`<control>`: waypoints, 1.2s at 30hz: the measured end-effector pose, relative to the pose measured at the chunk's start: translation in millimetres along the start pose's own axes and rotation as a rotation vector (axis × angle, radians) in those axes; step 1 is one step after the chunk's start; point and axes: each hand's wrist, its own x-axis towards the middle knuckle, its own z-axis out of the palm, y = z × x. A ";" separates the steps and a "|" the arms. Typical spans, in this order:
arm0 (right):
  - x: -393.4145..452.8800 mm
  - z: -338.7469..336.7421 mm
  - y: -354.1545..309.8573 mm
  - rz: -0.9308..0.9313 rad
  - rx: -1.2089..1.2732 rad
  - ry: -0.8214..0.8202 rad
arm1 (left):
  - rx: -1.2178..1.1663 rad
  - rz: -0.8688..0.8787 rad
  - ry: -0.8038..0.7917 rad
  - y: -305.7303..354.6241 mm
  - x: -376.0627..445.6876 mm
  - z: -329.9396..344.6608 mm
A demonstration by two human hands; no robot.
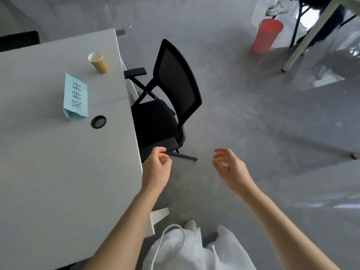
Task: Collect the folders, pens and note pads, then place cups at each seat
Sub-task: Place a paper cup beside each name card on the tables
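A brown paper cup (98,62) with a white inside stands upright on the grey table (48,162), near its right edge and beside the black mesh chair (171,98). A light blue name card (76,96) lies just in front of the cup. My left hand (156,167) hovers off the table's right edge near the chair's base, fingers loosely curled, holding nothing. To its right, my right hand (228,168) hangs over the floor with its fingers apart and empty. No folders, pens or note pads are in view.
A round black cable grommet (98,121) is set in the table by the name card. A red plastic bin (266,36) stands on the grey floor at the far right, next to a white table leg (303,43). My white clothing (187,250) fills the bottom.
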 end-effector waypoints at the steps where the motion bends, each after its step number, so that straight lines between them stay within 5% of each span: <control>1: 12.4 -4.4 -0.6 -0.009 0.000 -0.019 | 0.001 -0.013 0.019 4.5 7.4 4.2; 19: 317.2 -151.0 -25.7 -0.317 -0.135 -0.400 | -0.202 -0.283 0.384 177.2 139.3 145.9; 36: 516.2 -56.5 -189.6 -0.553 -0.244 -0.769 | -0.330 -0.536 0.692 188.5 318.3 84.2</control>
